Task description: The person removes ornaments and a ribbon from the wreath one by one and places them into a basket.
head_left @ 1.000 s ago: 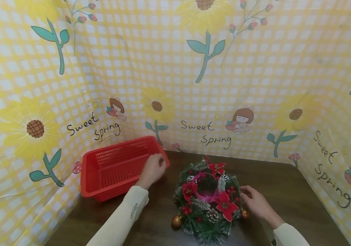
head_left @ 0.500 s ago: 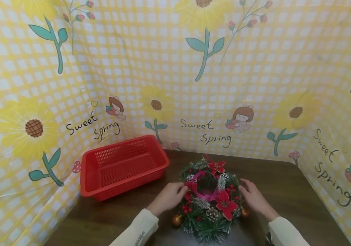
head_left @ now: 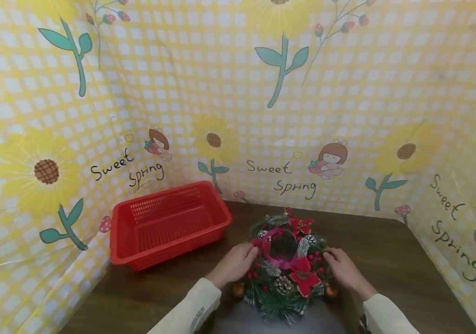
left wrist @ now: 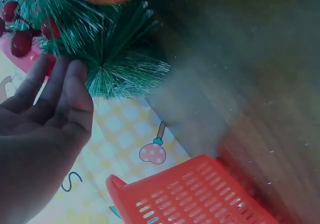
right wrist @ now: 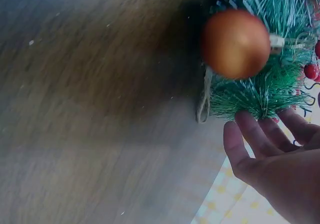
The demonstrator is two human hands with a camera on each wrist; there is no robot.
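A Christmas wreath (head_left: 281,308) of frosted green needles lies on the table, with red poinsettias, berries and pinecones on it. A pink ribbon ring (head_left: 278,264) circles its centre. One gold ball (head_left: 238,291) hangs at its lower left and another gold ball (head_left: 330,291) at its lower right. My left hand (head_left: 234,264) pinches the wreath's left edge beside a red flower. At the opposite edge, my right hand (head_left: 346,271) holds the greenery near the berries. In the right wrist view, the fingertips (right wrist: 245,118) reach into the needles below the ball.
A red perforated plastic basket (head_left: 127,260) stands to the left on the dark wooden table (head_left: 371,236). Yellow checked cloth (head_left: 263,134) with printed flowers walls off the back and both sides, right behind the basket and table edge.
My left hand has come from beside the basket down to the wreath's left edge and taken hold. The wreath has turned slightly clockwise, its left side shifting away from me. The right hand stays at its edge.
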